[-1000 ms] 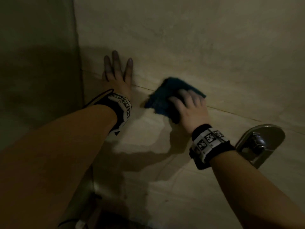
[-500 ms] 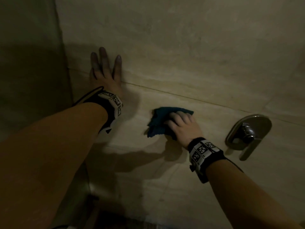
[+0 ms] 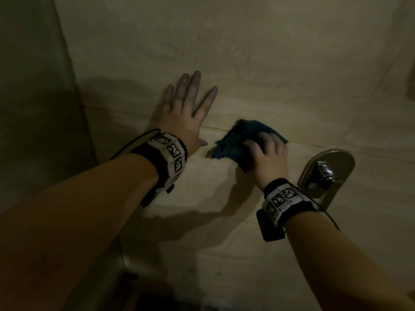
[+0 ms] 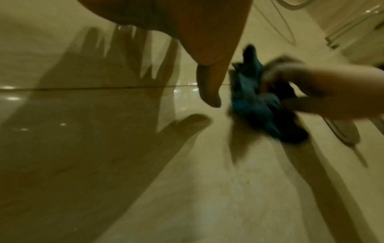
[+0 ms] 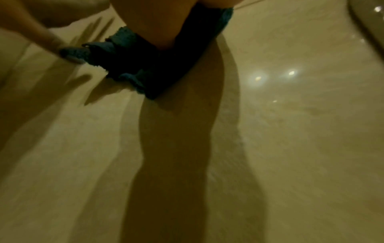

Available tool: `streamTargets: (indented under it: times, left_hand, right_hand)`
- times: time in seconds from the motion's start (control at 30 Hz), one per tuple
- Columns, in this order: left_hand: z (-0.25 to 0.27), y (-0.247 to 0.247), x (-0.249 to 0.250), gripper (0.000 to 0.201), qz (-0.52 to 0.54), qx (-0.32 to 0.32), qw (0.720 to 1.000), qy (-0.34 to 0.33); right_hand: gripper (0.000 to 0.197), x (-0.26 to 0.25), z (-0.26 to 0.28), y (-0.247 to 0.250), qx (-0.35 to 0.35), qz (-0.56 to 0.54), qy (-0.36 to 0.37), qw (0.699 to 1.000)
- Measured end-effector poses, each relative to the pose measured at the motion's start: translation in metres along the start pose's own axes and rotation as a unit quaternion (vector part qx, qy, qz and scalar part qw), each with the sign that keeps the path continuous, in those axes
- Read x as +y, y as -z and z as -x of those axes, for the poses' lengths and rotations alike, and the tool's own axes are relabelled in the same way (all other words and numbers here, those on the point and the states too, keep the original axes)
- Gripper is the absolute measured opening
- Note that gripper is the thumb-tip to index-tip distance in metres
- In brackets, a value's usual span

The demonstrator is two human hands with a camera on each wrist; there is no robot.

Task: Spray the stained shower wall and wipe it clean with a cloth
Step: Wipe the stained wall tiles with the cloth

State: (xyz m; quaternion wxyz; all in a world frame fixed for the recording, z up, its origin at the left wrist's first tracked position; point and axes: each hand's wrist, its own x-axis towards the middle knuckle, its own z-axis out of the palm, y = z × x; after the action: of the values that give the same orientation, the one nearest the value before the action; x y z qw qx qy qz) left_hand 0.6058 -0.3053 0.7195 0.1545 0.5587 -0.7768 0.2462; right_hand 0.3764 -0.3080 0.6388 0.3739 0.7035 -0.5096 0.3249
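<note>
A person wipes a beige tiled shower wall (image 3: 280,70) in dim light, the right hand (image 3: 268,154) bunched over a dark blue cloth (image 3: 233,144) and pressing it flat against the tile at about the centre of the head view. The fingers curl over the wad, gripping it; in the right wrist view the cloth (image 5: 133,65) spills out below the palm at 10 o'clock, its frayed edge lying on the wall. The left hand (image 3: 184,113) lies spread and relaxed at 11 o'clock from the cloth, fingers straight, palm against the wall as a brace, holding nothing. Its thumb tip sits just beside the cloth's left edge; whether they touch cannot be told. A chrome shower valve (image 3: 325,176) with a lever stands on the wall at 4 o'clock from the cloth, near the right wrist. A grout line (image 3: 348,151) runs across the wall under the cloth. No spray bottle is in view, so the wiping stage appears to be under way. The wall is too dark and blurred to show which stains remain. Doing this step well likely means keeping the cloth flat under firm, even pressure, working in overlapping strokes across the grout line, where grime tends to lodge, and steering clear of the valve lever so that it is not knocked on. Refolding the wad to a fresh face would help, and so would shifting the bracing hand off tile that still needs cleaning.
</note>
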Motion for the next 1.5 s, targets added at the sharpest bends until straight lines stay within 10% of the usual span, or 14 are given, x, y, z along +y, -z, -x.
streamTargets:
  times: [0.3, 0.73, 1.1, 1.5]
  left_hand:
    - [-0.017, -0.009, 0.011, 0.134, -0.005, -0.061, 0.997, 0.037]
    - [-0.017, -0.010, 0.003, 0.146, 0.016, -0.033, 0.999, -0.016]
    - [-0.007, 0.021, 0.011, 0.111, -0.040, -0.065, 0.994, 0.076]
    - [-0.027, 0.063, -0.019, 0.123, -0.003, -0.024, 0.992, 0.124]
  right_hand:
    - [0.039, 0.018, 0.024, 0.000, -0.026, 0.042, 0.075, 0.996]
    - [0.034, 0.039, -0.064, 0.060, 0.055, -0.085, -0.195, 0.976]
    - [0.053, 0.016, -0.036, 0.070, -0.224, -0.019, -0.142, 0.964]
    - [0.047, 0.015, -0.113, 0.097, -0.079, -0.039, -0.204, 0.975]
